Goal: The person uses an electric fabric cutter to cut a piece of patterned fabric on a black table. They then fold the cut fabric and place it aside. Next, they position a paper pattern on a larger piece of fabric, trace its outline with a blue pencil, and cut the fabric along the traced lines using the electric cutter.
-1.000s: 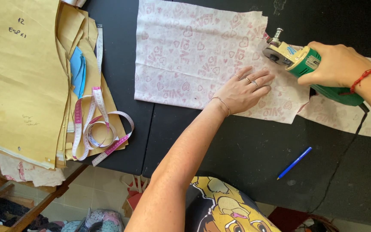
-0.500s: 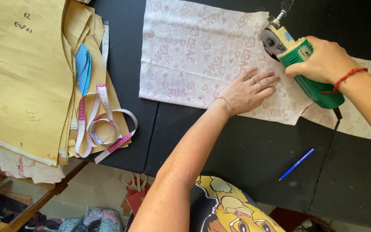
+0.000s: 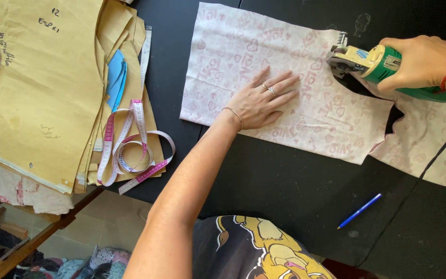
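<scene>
Toward the far edge of the black table (image 3: 285,196), the patterned fabric (image 3: 243,57) lies flat, pale with pink hearts. The left hand (image 3: 261,101) rests palm down on it, fingers spread, gripping nothing. The right hand (image 3: 419,62) is closed around the green body of the electric fabric cutter (image 3: 367,59), whose blade end sits on the cloth near the far edge, at the head of a curved cut that separates the main panel from the cloth at the right. The cutter's black cord (image 3: 424,170) runs back across the cloth toward the near right corner.

Judged from this position, good practice is as follows:
- Keep the flat hand well apart from the blade and press evenly, so the layers do not creep.
- Guide the cutter with its base flat on the table.
- Keep the cord behind the cutter, off the uncut cloth.

Paper patterns (image 3: 47,93) and a measuring tape (image 3: 130,150) lie at the left edge; a blue pen (image 3: 360,211) lies near the front edge.
</scene>
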